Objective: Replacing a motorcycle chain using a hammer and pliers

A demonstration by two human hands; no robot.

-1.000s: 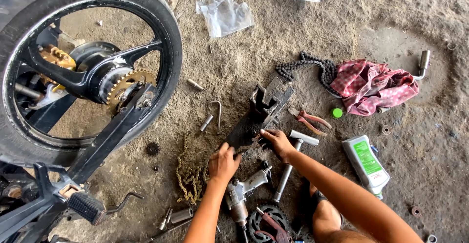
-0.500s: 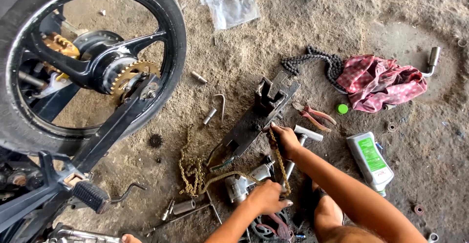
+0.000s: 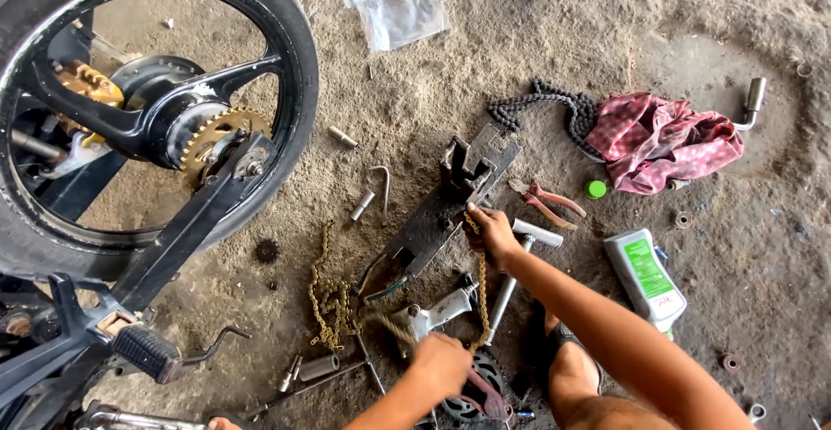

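the right hand (image 3: 493,233) pinches one end of a gold drive chain (image 3: 333,304) against a dark metal chain tool (image 3: 450,205) lying on the sandy floor. the left hand (image 3: 441,362) is closed around the chain lower down, beside a black sprocket (image 3: 474,391). a motorcycle rear wheel (image 3: 147,110) stands to the left.

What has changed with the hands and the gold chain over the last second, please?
The left hand drew back from the black metal tool toward the body, down by the sprocket, pulling the gold chain out taut. The right hand stayed at the tool, gripping the chain's upper end. The wheel, pliers, red cloth and oil bottle lie as before.
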